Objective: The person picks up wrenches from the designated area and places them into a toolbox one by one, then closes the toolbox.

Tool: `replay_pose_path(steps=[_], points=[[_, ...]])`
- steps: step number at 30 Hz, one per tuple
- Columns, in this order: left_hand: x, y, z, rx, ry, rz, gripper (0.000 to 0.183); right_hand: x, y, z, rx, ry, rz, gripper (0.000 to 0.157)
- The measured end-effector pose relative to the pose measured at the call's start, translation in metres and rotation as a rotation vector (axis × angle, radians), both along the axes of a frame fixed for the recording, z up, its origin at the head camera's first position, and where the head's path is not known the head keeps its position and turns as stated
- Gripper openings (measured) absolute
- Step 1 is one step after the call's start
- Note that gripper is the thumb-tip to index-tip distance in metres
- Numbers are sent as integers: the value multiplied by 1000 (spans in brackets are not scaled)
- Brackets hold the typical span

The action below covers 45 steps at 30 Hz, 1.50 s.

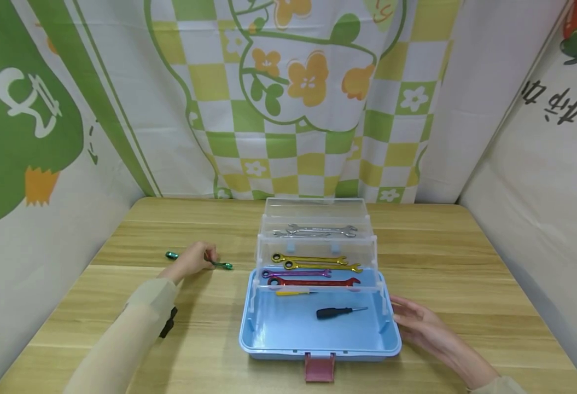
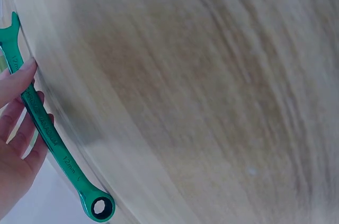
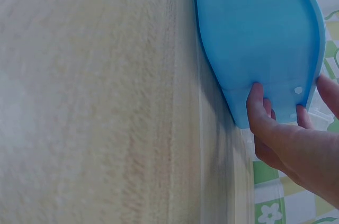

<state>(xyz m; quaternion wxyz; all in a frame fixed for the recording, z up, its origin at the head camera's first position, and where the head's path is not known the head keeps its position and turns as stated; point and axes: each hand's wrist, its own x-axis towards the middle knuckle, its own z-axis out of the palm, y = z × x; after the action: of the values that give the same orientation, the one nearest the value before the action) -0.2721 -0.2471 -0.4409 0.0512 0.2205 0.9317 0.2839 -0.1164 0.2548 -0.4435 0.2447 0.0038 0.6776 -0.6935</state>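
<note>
My left hand holds a green ratchet combination wrench by the middle of its shaft, left of the toolbox. In the left wrist view, the thumb lies over the shaft and the fingers are behind it, with the open jaw at the upper end and the ring at the lower end. My right hand touches the right side of a blue toolbox. Fingertips meet its outer wall, with the thumb by the rim. The box's clear trays stand raised at the back.
The trays hold silver wrenches, gold wrenches, a purple wrench and a red wrench. A black screwdriver and a yellow-handled tool lie in the box. Its pink latch hangs at the front. Patterned curtains border the wooden table.
</note>
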Motion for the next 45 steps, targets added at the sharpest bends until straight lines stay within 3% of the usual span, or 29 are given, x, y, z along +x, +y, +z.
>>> replay_pose_path(steps=[12, 20, 29, 45], points=[[1, -1, 0, 5, -38, 18, 20, -1, -1, 0, 4, -8, -16, 63], [1, -4, 5, 87, -65, 20, 17, -1, 0, 0, 1, 6, -6, 63], [5, -1, 20, 142, -90, 56, 10, 0, -1, 1, 3, -5, -13, 65], [4, 9, 57, 237, 17, 69, 8, 0, -1, 2, -6, -13, 12, 67]])
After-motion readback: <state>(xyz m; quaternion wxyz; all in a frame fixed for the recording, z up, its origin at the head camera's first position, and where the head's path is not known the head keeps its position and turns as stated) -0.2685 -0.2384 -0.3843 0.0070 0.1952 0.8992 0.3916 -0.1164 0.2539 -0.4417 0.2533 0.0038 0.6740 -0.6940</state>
